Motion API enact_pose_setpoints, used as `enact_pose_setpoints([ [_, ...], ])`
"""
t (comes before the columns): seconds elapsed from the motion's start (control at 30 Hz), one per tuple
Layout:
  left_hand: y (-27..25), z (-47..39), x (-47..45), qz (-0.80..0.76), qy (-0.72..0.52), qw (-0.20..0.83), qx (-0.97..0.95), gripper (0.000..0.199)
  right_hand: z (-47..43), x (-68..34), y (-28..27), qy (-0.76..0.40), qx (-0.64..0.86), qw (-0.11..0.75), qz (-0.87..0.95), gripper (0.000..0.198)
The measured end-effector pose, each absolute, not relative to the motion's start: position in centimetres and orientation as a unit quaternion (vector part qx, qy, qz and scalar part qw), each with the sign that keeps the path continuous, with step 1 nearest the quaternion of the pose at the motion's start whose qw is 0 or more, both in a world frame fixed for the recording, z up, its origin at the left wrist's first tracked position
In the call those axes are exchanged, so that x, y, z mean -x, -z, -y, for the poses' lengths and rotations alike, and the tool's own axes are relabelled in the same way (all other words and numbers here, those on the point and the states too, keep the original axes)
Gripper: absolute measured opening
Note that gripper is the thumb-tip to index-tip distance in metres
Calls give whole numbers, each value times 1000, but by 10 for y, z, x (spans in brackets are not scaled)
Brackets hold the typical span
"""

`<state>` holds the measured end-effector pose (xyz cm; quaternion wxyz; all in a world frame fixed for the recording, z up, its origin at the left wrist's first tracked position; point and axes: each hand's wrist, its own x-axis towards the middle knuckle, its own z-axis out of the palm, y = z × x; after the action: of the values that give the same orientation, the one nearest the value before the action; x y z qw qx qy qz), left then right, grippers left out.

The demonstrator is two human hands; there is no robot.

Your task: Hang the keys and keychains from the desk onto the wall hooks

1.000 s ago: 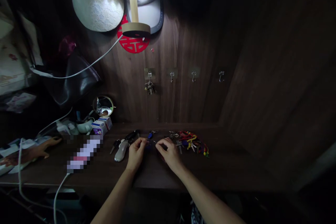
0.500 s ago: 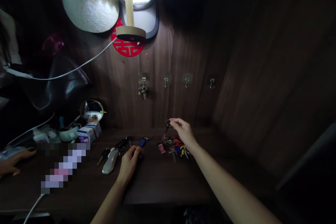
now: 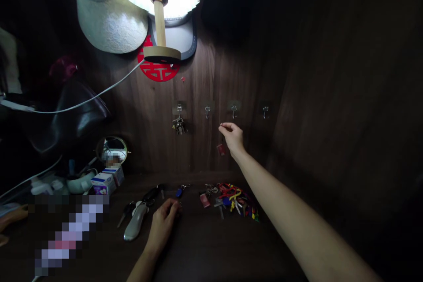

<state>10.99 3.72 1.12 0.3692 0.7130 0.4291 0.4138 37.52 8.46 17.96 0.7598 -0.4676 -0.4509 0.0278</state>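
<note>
My right hand (image 3: pixel 233 139) is raised in front of the wall below the hooks, its thumb and finger pinched on a key ring. A small red tag (image 3: pixel 221 149) dangles below these fingers. My left hand (image 3: pixel 165 216) rests on the table with its fingers curled together; a bit of ring shows at the fingertips, but what they hold is hidden. Just beyond it lies a blue key fob (image 3: pixel 179 192). To its left is a bunch of keys with a silver handle-like piece (image 3: pixel 136 222). A pile of keys with coloured cords (image 3: pixel 236 198) lies to its right.
Metal hooks line the wall; the leftmost carries a key bunch (image 3: pixel 179 127). A lit lamp (image 3: pixel 160 22) hangs above, beside caps (image 3: pixel 114 31). A round mirror (image 3: pixel 112 152) and boxes (image 3: pixel 107 180) stand left. Another person's hand (image 3: pixel 15 218) shows at the left edge.
My right hand has lifted the key ring with its red tag up from the pile toward the hooks. My left hand has stayed on the table. The view has tilted slightly upward.
</note>
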Motion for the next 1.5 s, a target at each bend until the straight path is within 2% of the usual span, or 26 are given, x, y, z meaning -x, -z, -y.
enact_pose_setpoints([
  [0.17, -12, -38, -111, -435, -418, 362, -711, 41, -114, -362, -197, 26, 466, 741, 483, 15],
  [0.47, -12, -39, -112, -435, -418, 370, -706, 40, -138, -347, -210, 126, 563, 656, 486, 12],
  [0.63, -10, -41, -112, -438, -418, 375, -702, 39, -143, -348, -201, 136, 599, 632, 472, 7],
  [0.93, -10, -42, -112, -434, -437, 376, -693, 39, -134, -353, -180, 112, 587, 643, 479, 4],
  [1.13, -7, -45, -110, -449, -491, 381, -642, 40, -121, -356, -150, 82, 583, 640, 494, 9],
  [1.37, -5, -46, -108, -447, -544, 386, -595, 40, -90, -343, -86, 31, 591, 609, 528, 9],
  [1.5, -3, -49, -107, -447, -567, 389, -573, 40, -66, -323, -50, -22, 584, 565, 582, 12],
])
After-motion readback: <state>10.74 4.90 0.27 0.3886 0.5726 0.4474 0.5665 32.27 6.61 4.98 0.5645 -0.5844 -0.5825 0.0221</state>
